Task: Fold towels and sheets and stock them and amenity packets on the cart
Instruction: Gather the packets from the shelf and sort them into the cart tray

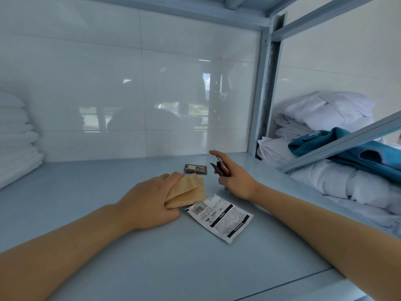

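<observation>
My left hand (147, 200) grips a few tan paper packets (191, 189) on the pale blue shelf (108, 213). To its right, my right hand (234, 179) pinches some small dark red packets (222, 168), its index finger pointing toward the back wall. One small dark brown packet (195, 169) lies flat on the shelf just behind the hands. A larger white packet with black print and a barcode (220, 217) lies in front of them.
A stack of folded white towels (17, 135) stands at the shelf's left end. On the right, beyond the metal upright (263, 94), white linen (325, 118) is piled with a teal cloth (347, 148) on top. A glossy tiled wall closes the back.
</observation>
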